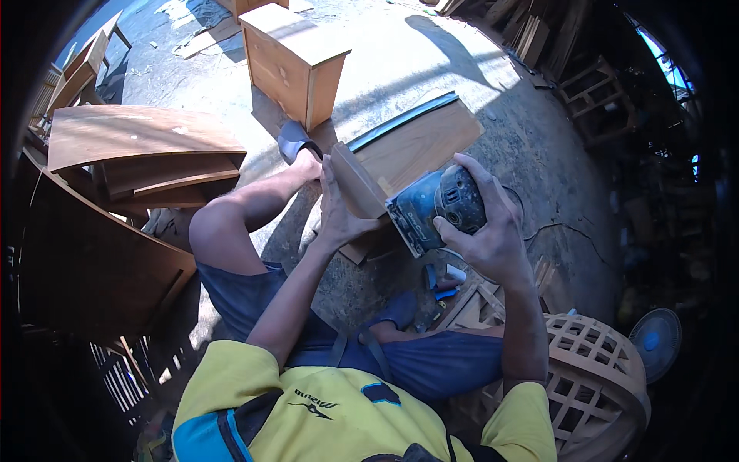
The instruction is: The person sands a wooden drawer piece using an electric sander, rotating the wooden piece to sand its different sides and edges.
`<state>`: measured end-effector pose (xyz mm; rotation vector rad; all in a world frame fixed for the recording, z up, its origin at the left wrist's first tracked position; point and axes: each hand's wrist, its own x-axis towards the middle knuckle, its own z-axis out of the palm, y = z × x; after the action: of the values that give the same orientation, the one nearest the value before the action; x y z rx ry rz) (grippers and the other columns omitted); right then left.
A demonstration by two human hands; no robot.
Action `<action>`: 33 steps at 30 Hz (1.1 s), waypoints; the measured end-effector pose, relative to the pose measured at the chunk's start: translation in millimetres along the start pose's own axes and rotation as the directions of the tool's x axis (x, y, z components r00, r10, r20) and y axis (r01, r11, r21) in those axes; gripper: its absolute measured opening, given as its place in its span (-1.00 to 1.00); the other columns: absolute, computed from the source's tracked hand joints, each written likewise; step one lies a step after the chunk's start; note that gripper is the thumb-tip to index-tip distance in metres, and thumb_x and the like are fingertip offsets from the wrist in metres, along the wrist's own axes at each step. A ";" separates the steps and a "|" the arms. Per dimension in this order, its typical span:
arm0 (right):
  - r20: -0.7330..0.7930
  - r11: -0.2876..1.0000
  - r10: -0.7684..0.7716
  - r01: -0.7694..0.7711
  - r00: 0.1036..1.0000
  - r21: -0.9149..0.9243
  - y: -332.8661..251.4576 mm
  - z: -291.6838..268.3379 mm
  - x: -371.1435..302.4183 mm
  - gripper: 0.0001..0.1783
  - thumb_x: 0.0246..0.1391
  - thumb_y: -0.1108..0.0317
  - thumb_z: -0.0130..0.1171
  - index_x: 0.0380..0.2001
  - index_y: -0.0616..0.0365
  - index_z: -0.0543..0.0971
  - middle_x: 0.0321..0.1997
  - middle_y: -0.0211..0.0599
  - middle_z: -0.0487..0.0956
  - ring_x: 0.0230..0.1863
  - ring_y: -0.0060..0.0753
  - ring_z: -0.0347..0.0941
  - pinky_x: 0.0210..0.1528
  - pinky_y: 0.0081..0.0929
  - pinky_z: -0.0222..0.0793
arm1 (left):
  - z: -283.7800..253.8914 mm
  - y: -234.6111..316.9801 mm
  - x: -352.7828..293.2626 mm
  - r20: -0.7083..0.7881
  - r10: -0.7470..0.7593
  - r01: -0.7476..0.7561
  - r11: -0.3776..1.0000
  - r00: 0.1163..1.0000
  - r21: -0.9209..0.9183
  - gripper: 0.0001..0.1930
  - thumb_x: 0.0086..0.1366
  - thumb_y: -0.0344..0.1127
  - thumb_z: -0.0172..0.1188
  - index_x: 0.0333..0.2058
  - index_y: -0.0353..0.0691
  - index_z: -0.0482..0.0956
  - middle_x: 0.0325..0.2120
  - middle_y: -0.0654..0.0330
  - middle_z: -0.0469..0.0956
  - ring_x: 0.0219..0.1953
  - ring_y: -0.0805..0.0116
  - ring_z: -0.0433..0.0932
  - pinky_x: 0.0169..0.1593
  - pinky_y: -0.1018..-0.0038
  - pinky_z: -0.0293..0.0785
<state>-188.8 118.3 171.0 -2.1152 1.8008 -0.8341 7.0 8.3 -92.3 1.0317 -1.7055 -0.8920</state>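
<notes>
My right hand grips a dusty blue-grey electric sander and presses its pad against the edge of a small wooden panel. My left hand holds that panel upright from the left side, fingers along its face. The panel stands in front of my knees, above a larger flat wooden board on the ground. I sit with my left leg stretched forward, a dark sandal on the foot.
A small wooden cabinet stands ahead on the concrete floor. Curved wooden panels are stacked at the left. A lattice wooden piece sits at my right, a blue fan beyond it. Timber is piled at the top right.
</notes>
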 end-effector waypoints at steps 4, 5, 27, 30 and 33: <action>0.163 0.995 -0.043 0.057 0.986 -0.087 -19.7 28.8 31.2 -0.03 0.04 0.21 0.50 0.52 -0.10 0.34 0.00 0.07 0.54 -0.11 0.16 0.67 0.02 0.03 0.64 | -1.4 0.7 0.0 -0.061 0.095 -0.091 0.994 0.994 0.061 0.75 -0.32 0.37 0.75 0.56 -0.42 -0.31 0.50 -0.31 -0.02 0.58 -0.27 0.04 0.61 -0.07 0.04; 0.177 0.994 -0.050 0.066 0.983 -0.084 -23.2 34.7 43.9 -0.03 0.04 0.21 0.50 0.52 -0.10 0.34 0.00 0.07 0.54 -0.11 0.16 0.67 0.02 0.03 0.64 | -2.7 2.1 2.8 -0.072 0.084 -0.080 0.995 0.994 0.063 0.75 -0.32 0.37 0.75 0.56 -0.42 -0.31 0.50 -0.31 -0.02 0.58 -0.27 0.04 0.61 -0.07 0.04; 0.145 0.983 0.045 -0.018 0.988 -0.180 -49.1 75.8 133.5 -0.02 0.06 0.07 0.47 0.53 -0.14 0.29 -0.01 0.22 0.57 0.03 0.39 0.66 0.15 0.17 0.60 | -11.7 25.0 16.7 -0.096 0.154 -0.164 0.981 0.983 -0.105 0.33 -0.17 0.05 0.74 0.47 -0.27 0.08 0.35 -0.15 0.21 0.43 -0.18 0.26 0.50 -0.02 0.24; 0.122 0.988 0.006 0.014 0.992 -0.155 -38.9 99.2 156.0 -0.02 0.03 0.08 0.50 0.51 -0.12 0.31 0.00 0.30 0.58 0.03 0.41 0.63 0.15 0.15 0.57 | -13.0 20.8 9.9 -0.040 0.175 -0.178 0.979 0.984 -0.095 0.35 -0.18 0.02 0.73 0.51 -0.23 0.06 0.37 -0.10 0.21 0.48 -0.16 0.19 0.52 -0.01 0.17; 0.173 0.990 0.027 -0.002 0.984 -0.140 -38.7 74.0 106.1 0.03 -0.01 0.11 0.57 0.52 -0.11 0.32 0.03 0.27 0.55 0.05 0.41 0.64 0.11 0.17 0.60 | -17.7 36.5 11.5 0.039 0.144 -0.140 0.987 0.989 -0.082 0.28 -0.12 0.02 0.70 0.49 -0.25 0.12 0.37 -0.11 0.23 0.49 -0.16 0.17 0.54 -0.02 0.10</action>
<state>-107.2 11.4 159.7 -2.1803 1.8276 -0.5130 12.0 9.7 -50.5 0.8322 -1.7436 -0.8884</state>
